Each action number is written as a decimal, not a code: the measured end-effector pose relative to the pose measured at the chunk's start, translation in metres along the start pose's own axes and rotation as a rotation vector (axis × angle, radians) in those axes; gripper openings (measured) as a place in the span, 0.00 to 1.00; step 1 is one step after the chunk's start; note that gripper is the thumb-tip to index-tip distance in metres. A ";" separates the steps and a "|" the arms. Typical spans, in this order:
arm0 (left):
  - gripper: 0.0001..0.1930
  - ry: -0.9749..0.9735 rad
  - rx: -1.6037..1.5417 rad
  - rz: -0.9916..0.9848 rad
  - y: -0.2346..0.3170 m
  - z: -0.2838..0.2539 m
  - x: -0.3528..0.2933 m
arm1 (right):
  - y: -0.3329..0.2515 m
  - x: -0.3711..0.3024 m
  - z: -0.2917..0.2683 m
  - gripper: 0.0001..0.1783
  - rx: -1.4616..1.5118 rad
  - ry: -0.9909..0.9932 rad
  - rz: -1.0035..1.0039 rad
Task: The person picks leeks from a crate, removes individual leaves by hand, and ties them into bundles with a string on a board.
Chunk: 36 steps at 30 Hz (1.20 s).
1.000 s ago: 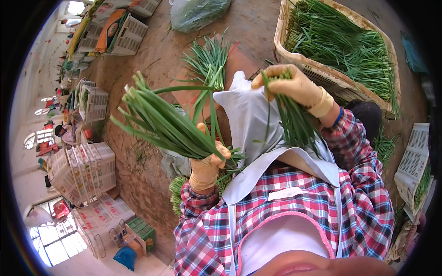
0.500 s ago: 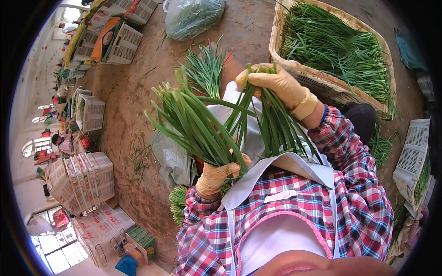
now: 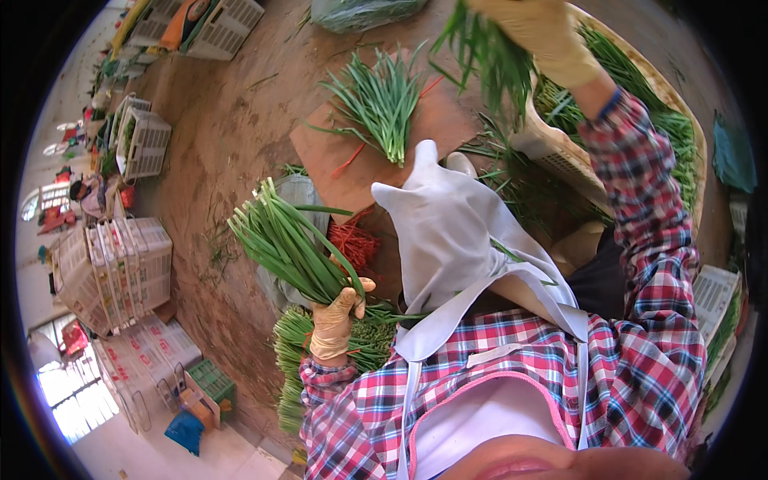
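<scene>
My gloved left hand [image 3: 334, 324] is closed around a thick bunch of garlic chives [image 3: 292, 244], its pale cut ends pointing up and left. My gloved right hand [image 3: 552, 40], partly cut off by the top edge, grips a looser bunch of chives [image 3: 496, 60] beside the big crate of chives [image 3: 680, 132]. Between my hands, another chive bunch [image 3: 380, 104] lies on a brown board [image 3: 320, 156] with a red tie under it. A heap of red ties [image 3: 352, 244] sits just beyond my left hand. Bundled chives [image 3: 296, 344] are piled under my left wrist.
My pale apron [image 3: 452, 232] drapes over my lap, with stray leaves on it. Loose chives [image 3: 504, 172] litter the ground by the crate. A clear plastic bag of greens [image 3: 364, 12] lies at the far edge. Stacked white crates [image 3: 132, 272] stand to the left.
My right hand has moved up and right, from over my lap to the big crate, carrying its chives. My left hand has shifted left and slightly down with its bunch, uncovering the red ties.
</scene>
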<state>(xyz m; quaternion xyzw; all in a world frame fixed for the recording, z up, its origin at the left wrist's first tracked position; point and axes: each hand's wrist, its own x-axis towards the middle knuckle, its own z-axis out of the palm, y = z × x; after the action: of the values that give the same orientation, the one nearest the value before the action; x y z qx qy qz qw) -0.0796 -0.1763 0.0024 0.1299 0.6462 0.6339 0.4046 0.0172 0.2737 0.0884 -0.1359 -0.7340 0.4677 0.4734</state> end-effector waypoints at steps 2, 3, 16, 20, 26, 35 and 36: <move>0.21 -0.012 -0.027 -0.004 -0.003 -0.007 0.015 | 0.025 0.028 0.061 0.03 -0.151 -0.119 -0.350; 0.21 0.009 -0.063 -0.008 -0.006 -0.008 0.024 | 0.039 0.043 0.083 0.05 -0.390 -0.129 -0.768; 0.23 0.056 -0.086 -0.219 -0.045 -0.020 0.159 | 0.320 -0.112 0.296 0.05 -0.442 -1.503 -1.014; 0.24 0.023 -0.108 -0.214 -0.051 -0.013 0.173 | 0.315 -0.100 0.286 0.09 -0.548 -1.496 -0.996; 0.23 0.029 -0.098 -0.214 -0.058 -0.003 0.170 | 0.286 -0.080 0.237 0.27 -0.401 -1.498 -0.691; 0.16 0.008 -0.179 -0.200 -0.076 -0.006 0.166 | 0.314 -0.100 0.041 0.10 -0.604 -0.668 0.274; 0.16 0.001 -0.171 -0.203 -0.077 -0.004 0.166 | 0.320 -0.122 0.036 0.09 -0.625 -0.675 0.348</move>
<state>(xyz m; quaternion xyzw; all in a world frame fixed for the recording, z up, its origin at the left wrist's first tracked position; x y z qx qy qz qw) -0.1621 -0.0782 -0.1285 0.0284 0.5997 0.6426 0.4761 -0.0270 0.3435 -0.2456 -0.2328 -0.9181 0.3150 0.0603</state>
